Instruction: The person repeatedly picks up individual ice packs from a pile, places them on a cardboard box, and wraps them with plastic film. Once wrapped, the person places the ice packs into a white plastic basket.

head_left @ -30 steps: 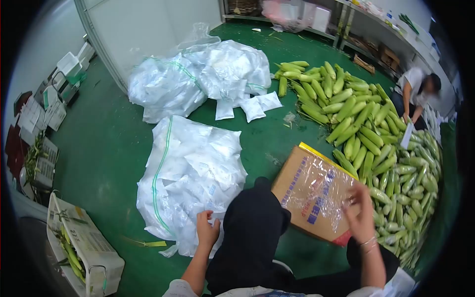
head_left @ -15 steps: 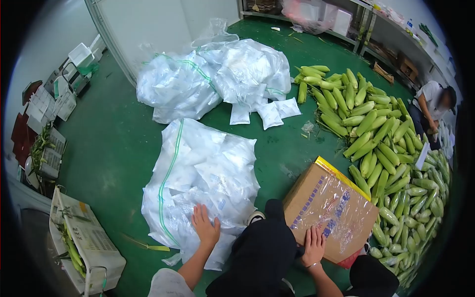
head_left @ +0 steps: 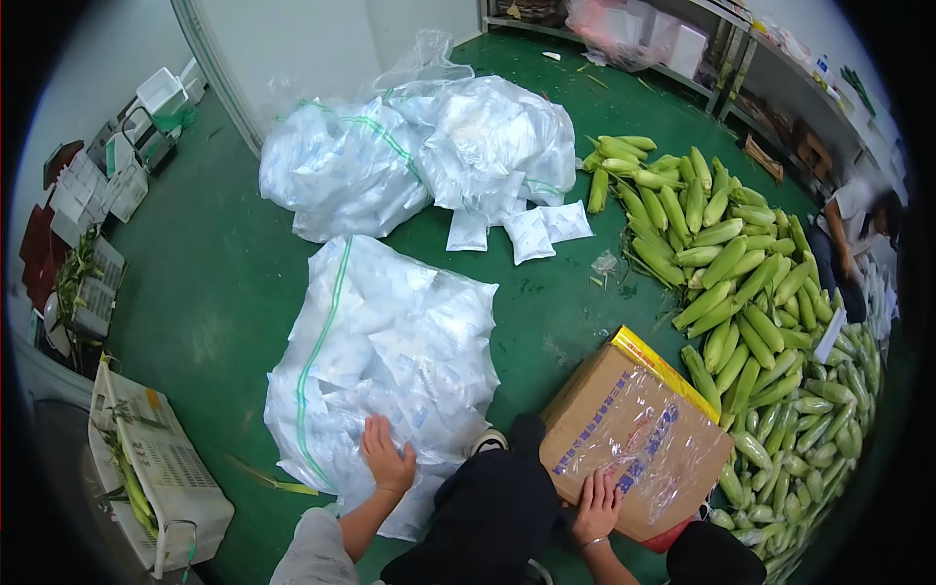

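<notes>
My left hand (head_left: 389,456) lies flat, fingers apart, on the near part of a large clear bag (head_left: 409,331) full of white packs, with a green stripe down its left side. My right hand (head_left: 596,507) rests on the near left edge of a brown cardboard box (head_left: 643,439), its fingers stretched out over the top. Blue print and shiny tape cover the box, and a yellow strip (head_left: 668,372) runs along its far edge. Neither hand grips anything.
Two more bags of white packs (head_left: 497,136) lie farther off, with loose packs (head_left: 529,237) beside them. A corn pile (head_left: 721,244) and wrapped corn (head_left: 809,439) are at right, near a crouching person (head_left: 848,229). A white crate (head_left: 175,468) stands at left.
The whole view has shifted a little, so the near bag, box and both hands appear slightly farther left and lower. Both hands remain on the bag and the box. The person at right leans differently.
</notes>
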{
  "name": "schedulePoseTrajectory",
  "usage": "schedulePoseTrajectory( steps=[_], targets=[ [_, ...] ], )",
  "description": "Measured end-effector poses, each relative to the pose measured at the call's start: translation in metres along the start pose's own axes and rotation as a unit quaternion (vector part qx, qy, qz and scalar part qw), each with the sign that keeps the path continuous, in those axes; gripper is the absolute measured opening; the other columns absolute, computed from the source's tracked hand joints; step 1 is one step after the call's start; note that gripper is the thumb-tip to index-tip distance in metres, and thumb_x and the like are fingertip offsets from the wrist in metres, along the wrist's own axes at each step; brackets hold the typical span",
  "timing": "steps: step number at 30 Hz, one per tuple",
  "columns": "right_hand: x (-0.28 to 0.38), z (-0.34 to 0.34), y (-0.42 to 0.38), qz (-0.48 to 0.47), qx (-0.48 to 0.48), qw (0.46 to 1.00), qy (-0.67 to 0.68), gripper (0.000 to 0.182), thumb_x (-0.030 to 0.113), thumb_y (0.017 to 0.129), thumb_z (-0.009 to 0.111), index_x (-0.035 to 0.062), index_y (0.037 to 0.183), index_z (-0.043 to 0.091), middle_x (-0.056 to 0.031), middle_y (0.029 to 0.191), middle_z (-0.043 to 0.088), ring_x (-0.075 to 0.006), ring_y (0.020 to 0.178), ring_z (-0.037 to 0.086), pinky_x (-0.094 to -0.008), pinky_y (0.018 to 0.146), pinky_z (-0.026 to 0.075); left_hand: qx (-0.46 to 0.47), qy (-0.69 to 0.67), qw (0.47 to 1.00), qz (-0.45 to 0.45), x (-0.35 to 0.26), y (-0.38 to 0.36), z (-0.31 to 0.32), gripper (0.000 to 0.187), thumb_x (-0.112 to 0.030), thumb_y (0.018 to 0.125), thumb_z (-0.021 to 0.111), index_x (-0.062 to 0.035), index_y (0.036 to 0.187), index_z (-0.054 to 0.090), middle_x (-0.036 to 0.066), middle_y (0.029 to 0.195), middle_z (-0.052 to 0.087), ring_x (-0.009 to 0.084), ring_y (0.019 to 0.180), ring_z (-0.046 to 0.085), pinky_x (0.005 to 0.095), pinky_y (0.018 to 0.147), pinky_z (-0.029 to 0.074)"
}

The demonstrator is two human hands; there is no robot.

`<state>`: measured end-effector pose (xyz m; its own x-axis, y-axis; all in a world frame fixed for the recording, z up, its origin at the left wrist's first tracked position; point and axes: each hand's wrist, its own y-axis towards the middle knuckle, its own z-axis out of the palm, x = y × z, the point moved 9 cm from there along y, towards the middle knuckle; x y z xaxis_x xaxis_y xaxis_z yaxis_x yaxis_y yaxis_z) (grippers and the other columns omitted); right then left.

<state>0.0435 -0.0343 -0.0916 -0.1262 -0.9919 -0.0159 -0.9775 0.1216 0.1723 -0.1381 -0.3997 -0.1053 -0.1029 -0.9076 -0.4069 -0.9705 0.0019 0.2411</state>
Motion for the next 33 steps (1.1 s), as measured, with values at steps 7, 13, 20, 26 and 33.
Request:
schedulePoseTrajectory(
  steps=[7, 13, 20, 26, 33],
  targets=[
    [0.0, -0.003, 0.001, -0.003, 0.012, 1.0, 0.005, 0.076, 0.047, 0.075, 0.068, 0.0006, 0.132, 0.05, -0.0186, 0.142, 0.047, -0.0363, 0.133, 0.042, -0.057, 0.107, 0.03, -0.011, -0.002, 1.0, 0.011, -0.001, 0.001, -0.001, 0.07, -0.027, 0.081, 0.058, 0.0054, 0.139, 0.038, 0.025, 0.142, 0.039, 0.0433, 0.137, 0.03, 0.0557, 0.112, 0.019],
    [0.0, -0.006, 0.002, 0.009, 0.021, 1.0, -0.002, 0.075, 0.047, 0.077, 0.067, 0.0023, 0.134, 0.05, -0.0174, 0.144, 0.045, -0.0344, 0.133, 0.041, -0.0543, 0.107, 0.03, -0.022, -0.001, 0.999, 0.025, -0.002, 0.001, 0.0, 0.067, -0.028, 0.083, 0.058, 0.0056, 0.138, 0.039, 0.025, 0.142, 0.039, 0.0428, 0.136, 0.031, 0.0548, 0.112, 0.02],
    [-0.001, -0.008, 0.002, 0.011, 0.035, 0.999, 0.014, 0.079, 0.047, 0.076, 0.067, 0.0048, 0.139, 0.045, -0.0137, 0.147, 0.041, -0.03, 0.137, 0.035, -0.0506, 0.111, 0.024, -0.028, 0.013, 0.999, 0.012, -0.003, -0.005, -0.002, 0.065, -0.028, 0.086, 0.056, 0.006, 0.138, 0.038, 0.023, 0.143, 0.04, 0.0415, 0.137, 0.031, 0.0536, 0.111, 0.022],
    [-0.005, -0.013, 0.005, 0.027, 0.038, 0.998, 0.034, 0.075, 0.05, 0.076, 0.067, 0.0096, 0.137, 0.05, -0.01, 0.146, 0.045, -0.0272, 0.134, 0.041, -0.0504, 0.11, 0.027, -0.029, 0.023, 0.999, 0.019, -0.009, -0.004, -0.001, 0.066, -0.021, 0.084, 0.058, 0.007, 0.139, 0.036, 0.025, 0.143, 0.038, 0.0424, 0.137, 0.03, 0.0534, 0.111, 0.022],
    [-0.006, -0.002, 0.002, 0.002, 0.029, 1.0, 0.011, 0.074, 0.055, 0.077, 0.065, 0.01, 0.134, 0.052, -0.011, 0.141, 0.05, -0.0293, 0.131, 0.046, -0.0518, 0.107, 0.031, 0.001, 0.017, 0.999, -0.027, -0.006, -0.003, 0.007, 0.064, -0.018, 0.084, 0.057, 0.0089, 0.138, 0.036, 0.027, 0.145, 0.036, 0.0437, 0.137, 0.029, 0.0525, 0.111, 0.021]
  ],
)
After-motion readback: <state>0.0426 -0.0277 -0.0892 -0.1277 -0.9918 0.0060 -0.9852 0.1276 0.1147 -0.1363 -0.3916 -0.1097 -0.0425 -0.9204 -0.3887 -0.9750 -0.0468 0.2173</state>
